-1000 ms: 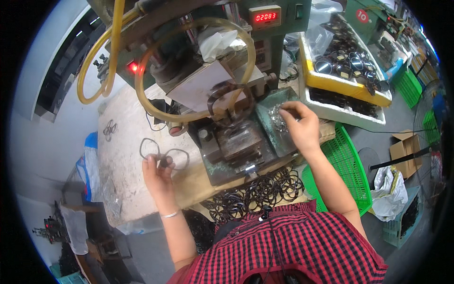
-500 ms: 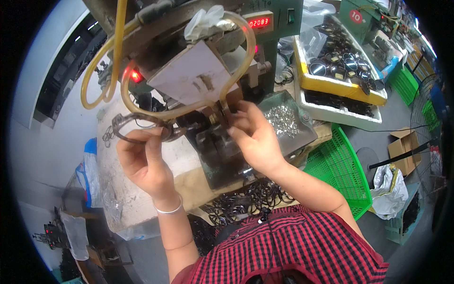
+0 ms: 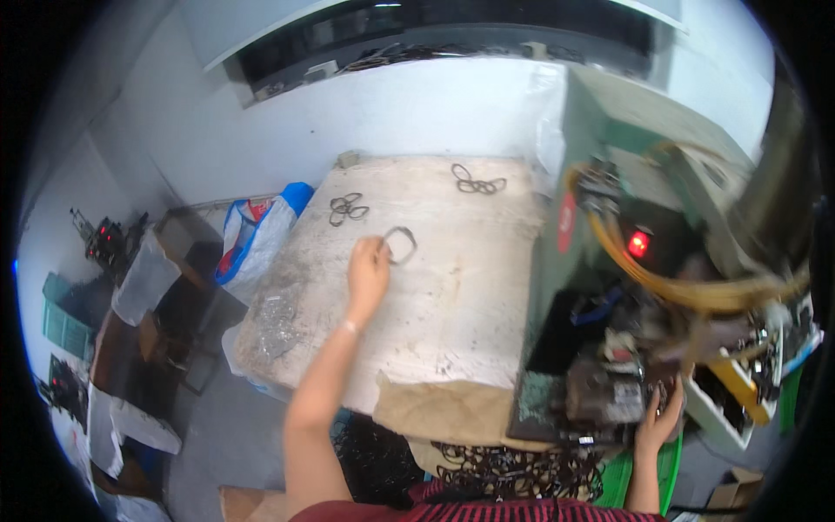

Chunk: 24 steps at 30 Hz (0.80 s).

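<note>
My left hand (image 3: pixel 369 271) is over the pale worktable, its fingers closed on a dark eyeglass frame (image 3: pixel 412 247) that shows mainly one rim. Farther back on the table lie more dark eyeglass frames, some at the left (image 3: pixel 349 209) and some at the right (image 3: pixel 477 180). My right hand (image 3: pixel 658 424) is low beside the green machine (image 3: pixel 544 331), close to its dark metal fixture (image 3: pixel 600 391). Its fingers are bent together and blurred, and whatever they hold cannot be made out.
Yellow hoses (image 3: pixel 670 291) loop across the machine at the right. A brown cloth (image 3: pixel 444 409) covers the table's front edge, with a heap of dark frames (image 3: pixel 522 474) below it. Left of the table stands a blue and white bag (image 3: pixel 257 239). A white foam box (image 3: pixel 718 409) is beyond my right hand.
The view has swung left to the worktable. My left hand has carried the eyeglass frame away from the machine, out over the table. My right hand stays by the machine, now lower beside it.
</note>
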Available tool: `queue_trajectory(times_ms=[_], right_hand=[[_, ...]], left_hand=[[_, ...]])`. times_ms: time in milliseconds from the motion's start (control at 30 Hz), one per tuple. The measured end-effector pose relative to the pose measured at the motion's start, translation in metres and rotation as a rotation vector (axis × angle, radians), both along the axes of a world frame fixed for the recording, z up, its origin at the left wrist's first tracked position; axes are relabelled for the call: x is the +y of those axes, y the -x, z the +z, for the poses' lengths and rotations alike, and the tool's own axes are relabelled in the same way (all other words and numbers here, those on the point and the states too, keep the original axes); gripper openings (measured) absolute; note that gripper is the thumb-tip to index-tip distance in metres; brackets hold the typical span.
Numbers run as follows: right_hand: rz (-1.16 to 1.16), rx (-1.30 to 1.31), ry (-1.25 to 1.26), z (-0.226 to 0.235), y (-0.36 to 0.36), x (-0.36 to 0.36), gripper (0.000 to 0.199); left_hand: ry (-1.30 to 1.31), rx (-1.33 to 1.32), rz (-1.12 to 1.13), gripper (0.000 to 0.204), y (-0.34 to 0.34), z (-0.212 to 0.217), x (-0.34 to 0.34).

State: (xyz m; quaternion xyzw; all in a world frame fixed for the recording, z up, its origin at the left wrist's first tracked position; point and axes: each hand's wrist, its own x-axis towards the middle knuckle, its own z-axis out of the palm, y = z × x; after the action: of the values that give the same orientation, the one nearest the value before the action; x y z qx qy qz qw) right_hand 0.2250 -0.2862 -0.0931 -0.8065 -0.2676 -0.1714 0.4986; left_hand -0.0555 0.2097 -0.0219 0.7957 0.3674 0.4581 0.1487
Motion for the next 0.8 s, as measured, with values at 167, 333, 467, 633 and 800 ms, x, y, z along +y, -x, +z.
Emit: queue_trajectory(times_ms=[167, 333, 467, 633, 800], right_hand=[[-0.231, 0.02, 0.123, -0.03, -0.023, -0.022, 0.05], [-0.322, 0.014, 0.149, -0.022, -0.029, -0.021, 0.046], [-0.395, 0.041, 0.17, -0.024, -0.028, -0.031, 0.043], [-0.452, 0.061, 0.192, -0.024, -0.02, -0.044, 0.038], [-0.459, 0.062, 0.179, -0.025, -0.017, -0.04, 0.034]], left_hand=[[-0.023, 0.275, 0.329, 0.019, 0.014, -0.021, 0.195], [0.098, 0.533, 0.402, 0.019, 0.015, -0.049, 0.296], [-0.031, 0.598, 0.443, 0.019, -0.012, -0.076, 0.275], [-0.146, 0.779, 0.082, 0.022, -0.05, -0.07, 0.142], [-0.046, 0.812, -0.242, 0.034, -0.128, 0.021, 0.084]])
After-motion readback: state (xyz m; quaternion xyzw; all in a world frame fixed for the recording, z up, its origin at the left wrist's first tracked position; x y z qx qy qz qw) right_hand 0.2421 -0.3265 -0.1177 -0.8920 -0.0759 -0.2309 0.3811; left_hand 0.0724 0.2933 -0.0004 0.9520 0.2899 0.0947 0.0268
